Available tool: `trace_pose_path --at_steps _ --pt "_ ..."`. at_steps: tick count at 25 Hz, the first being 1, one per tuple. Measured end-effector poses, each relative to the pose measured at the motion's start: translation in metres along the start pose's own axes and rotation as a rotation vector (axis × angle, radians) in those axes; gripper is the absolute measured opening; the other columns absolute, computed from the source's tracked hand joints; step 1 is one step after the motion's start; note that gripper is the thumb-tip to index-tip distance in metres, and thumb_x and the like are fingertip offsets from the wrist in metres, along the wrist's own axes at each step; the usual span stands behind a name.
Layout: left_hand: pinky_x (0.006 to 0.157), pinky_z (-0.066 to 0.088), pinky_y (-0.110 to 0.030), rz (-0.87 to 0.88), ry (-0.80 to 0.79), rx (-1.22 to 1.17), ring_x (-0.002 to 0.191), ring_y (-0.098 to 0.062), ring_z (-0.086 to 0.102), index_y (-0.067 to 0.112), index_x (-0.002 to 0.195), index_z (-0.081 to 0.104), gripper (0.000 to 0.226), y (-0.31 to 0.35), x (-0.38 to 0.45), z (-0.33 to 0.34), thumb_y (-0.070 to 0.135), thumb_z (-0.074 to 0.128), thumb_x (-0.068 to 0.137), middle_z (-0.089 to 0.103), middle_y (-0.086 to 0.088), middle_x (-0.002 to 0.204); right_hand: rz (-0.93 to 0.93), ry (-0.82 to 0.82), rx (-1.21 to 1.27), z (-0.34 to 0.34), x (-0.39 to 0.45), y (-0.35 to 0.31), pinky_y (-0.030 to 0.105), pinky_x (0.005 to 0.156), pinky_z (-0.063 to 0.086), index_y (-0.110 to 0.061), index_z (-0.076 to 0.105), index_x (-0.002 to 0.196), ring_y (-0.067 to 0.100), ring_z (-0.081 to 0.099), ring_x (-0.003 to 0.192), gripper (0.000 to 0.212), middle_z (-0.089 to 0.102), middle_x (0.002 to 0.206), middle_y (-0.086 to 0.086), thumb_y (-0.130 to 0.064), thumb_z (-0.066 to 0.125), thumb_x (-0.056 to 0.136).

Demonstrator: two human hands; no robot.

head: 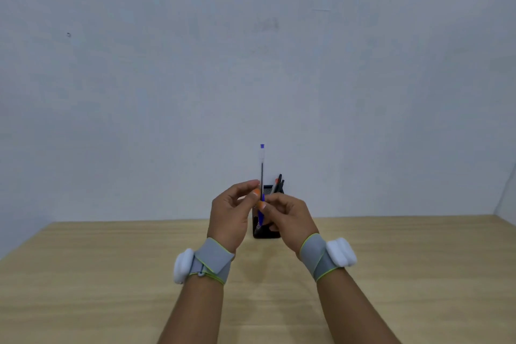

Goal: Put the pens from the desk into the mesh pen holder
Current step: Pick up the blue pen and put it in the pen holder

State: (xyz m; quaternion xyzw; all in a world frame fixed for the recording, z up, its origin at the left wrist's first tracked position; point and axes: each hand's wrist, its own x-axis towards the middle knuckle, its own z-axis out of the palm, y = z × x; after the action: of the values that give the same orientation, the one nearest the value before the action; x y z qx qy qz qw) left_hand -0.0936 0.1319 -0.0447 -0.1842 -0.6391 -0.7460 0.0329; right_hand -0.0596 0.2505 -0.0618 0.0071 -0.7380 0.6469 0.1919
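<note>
Both hands pinched one blue pen point(262, 173) upright, left hand point(233, 213) high, right hand point(287, 218) low; probably aiming it. The mesh pen holder point(266, 227) stood just beyond, already holding pens.

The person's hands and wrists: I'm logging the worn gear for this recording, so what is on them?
Both forearms are bare, with no sleeves or gloves. The left hand and right hand each have a grey wrist strap edged in yellow-green, and each strap carries a rounded white pod on the wrist's outer side.
</note>
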Motion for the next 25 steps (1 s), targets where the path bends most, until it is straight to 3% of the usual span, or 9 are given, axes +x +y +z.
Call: trace_pose_path --at_steps 4,8,12,15,18,25 --pt "0.060 0.046 -0.004 0.025 0.001 0.009 0.072 0.011 0.063 0.009 0.109 0.069 0.023 -0.007 0.022 0.009 0.009 0.061 0.087 0.070 0.003 0.098 -0.042 0.080 0.060 -0.008 0.032 0.000 0.019 0.053 0.047 -0.021 0.070 0.083 0.001 0.059 0.054 0.011 0.068 0.058 -0.011 -0.014 0.063 0.088" --pt "0.069 0.045 -0.014 -0.004 0.039 -0.016 0.087 -0.007 0.063 0.014 0.108 0.070 0.022 -0.014 0.042 0.008 0.013 0.061 0.088 0.071 -0.001 0.106 -0.039 0.201 0.133 -0.024 0.059 0.002 0.018 0.049 0.046 -0.015 0.068 0.087 0.005 0.058 0.051 0.009 0.064 0.071 0.005 -0.013 0.060 0.090" --pt "0.072 0.044 -0.016 0.010 0.039 0.052 0.094 -0.012 0.062 0.014 0.108 0.070 0.022 -0.016 0.053 0.002 0.013 0.060 0.088 0.070 -0.002 0.107 -0.015 0.256 0.070 -0.043 0.070 0.008 0.016 0.052 0.047 -0.018 0.069 0.095 0.005 0.060 0.053 0.014 0.061 0.076 0.001 -0.012 0.057 0.092" --pt "0.073 0.044 -0.017 0.009 0.040 0.109 0.090 -0.003 0.064 0.016 0.107 0.070 0.022 -0.022 0.058 -0.004 0.015 0.061 0.088 0.070 0.002 0.104 0.003 0.271 0.017 -0.050 0.073 0.016 0.017 0.054 0.046 -0.022 0.071 0.090 0.010 0.058 0.058 0.015 0.062 0.076 -0.001 -0.011 0.060 0.089" --pt "0.070 0.045 -0.018 0.012 0.036 0.164 0.070 0.014 0.059 0.020 0.103 0.071 0.018 -0.028 0.058 -0.008 0.016 0.062 0.087 0.068 0.009 0.098 0.006 0.303 0.006 -0.054 0.073 0.019 0.020 0.055 0.045 -0.017 0.071 0.088 0.012 0.055 0.059 0.009 0.061 0.069 -0.001 -0.010 0.067 0.084" --pt "0.078 0.046 -0.023 0.006 0.046 0.175 0.080 0.010 0.060 0.020 0.104 0.070 0.019 -0.029 0.058 -0.012 0.017 0.061 0.088 0.065 0.017 0.095 0.019 0.392 0.070 -0.055 0.073 0.018 0.018 0.057 0.043 -0.013 0.069 0.093 0.006 0.055 0.055 0.019 0.062 0.069 0.001 -0.010 0.076 0.076"
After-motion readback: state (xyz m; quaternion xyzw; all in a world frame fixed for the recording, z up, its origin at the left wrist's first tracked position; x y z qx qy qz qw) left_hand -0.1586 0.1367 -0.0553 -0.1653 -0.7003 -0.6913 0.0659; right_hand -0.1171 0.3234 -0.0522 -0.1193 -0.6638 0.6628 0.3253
